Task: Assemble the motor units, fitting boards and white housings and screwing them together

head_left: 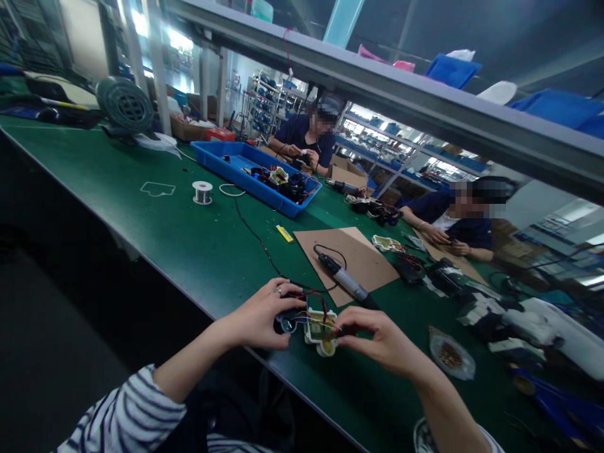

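My left hand (pixel 267 314) lies over a dark part with a round glassy end (pixel 289 324), fingers curled around it. Much of that part is hidden under the fingers. Thin red, black and yellow wires (pixel 321 303) run from it to a small white plastic housing (pixel 308 333) with a yellow-green circuit board inside, lying close to the table's front edge. My right hand (pixel 372 336) is at the housing's right side, thumb and forefinger pinched on the thin wires. The exact spot between those fingertips is partly hidden.
Beyond my hands, an electric screwdriver (pixel 346 280) rests on a cardboard sheet (pixel 377 264). A blue tray (pixel 212 154) of wired parts, a solder spool (pixel 202 193) and a yellow packet (pixel 284 233) are on the green table. A bag of screws (pixel 450 355) sits right; two people work opposite.
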Demonstrator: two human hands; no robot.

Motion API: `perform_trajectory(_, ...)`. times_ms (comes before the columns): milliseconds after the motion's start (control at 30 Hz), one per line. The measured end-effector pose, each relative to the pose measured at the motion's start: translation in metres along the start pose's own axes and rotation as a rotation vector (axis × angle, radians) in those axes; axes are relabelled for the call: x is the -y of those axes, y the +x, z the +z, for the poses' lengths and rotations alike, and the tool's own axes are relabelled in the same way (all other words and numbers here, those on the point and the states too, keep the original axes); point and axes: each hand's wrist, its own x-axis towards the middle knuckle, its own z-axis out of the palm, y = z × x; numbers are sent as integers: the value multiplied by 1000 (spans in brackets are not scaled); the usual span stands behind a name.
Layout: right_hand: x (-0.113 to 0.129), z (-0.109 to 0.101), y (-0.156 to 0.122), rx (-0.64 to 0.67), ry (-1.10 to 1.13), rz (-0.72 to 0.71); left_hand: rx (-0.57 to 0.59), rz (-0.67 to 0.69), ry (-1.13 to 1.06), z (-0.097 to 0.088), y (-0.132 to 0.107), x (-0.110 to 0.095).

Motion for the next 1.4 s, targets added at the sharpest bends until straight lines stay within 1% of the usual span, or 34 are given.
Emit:
perform_trajectory(133,-10,19,18,-176,184,-177,-34,-69,47,8,4,-1)
perform_trajectory(167,-12,24,24,-197,234,-217,-54,-83,55,10,6,-1)
perform_trajectory(233,-14,33,36,-187,341,-270,-92,-99,68,15,8,0)
perform_trajectory(300,-12,41,46,-170,393,-296,-113,-87,72,18,10,3)
perform_trajectory(400,-4,49,57,-204,295,-274,-140,-52,78,22,10,6)
perform_trajectory(533,1,53,57,-209,109,-248,-162,-15,55,25,10,6)
perform_trajectory(600,1,54,52,-204,28,-250,-170,-31,24,26,10,6)
perform_trajectory(667,-1,58,48,-226,-49,-236,-186,-75,-6,28,10,7)
perform_trajectory(733,-2,64,43,-283,-109,-225,-201,-108,-37,30,10,9)
perform_trajectory(833,0,80,39,-448,-159,-221,-227,-109,-75,33,9,12)
perform_trajectory(900,2,91,38,-549,-185,-223,-241,-86,-81,34,8,13)
perform_trajectory(1000,1,99,38,-613,-212,-224,-242,-24,-59,33,4,11)
perform_trajectory(1067,-3,96,39,-628,-199,-201,-266,-25,-60,30,0,10)
perform_trajectory(1133,-7,85,41,-598,-183,-179,-316,-56,-71,27,-6,9)
perform_trajectory(1167,-9,78,42,-552,-176,-176,-336,-69,-71,24,-10,10)
perform_trajectory(1300,-8,51,50,-257,-129,-160,-333,-92,-37,19,-18,14)
perform_trajectory(1400,-2,40,63,-77,-122,-88,-338,-81,-20,18,-18,16)
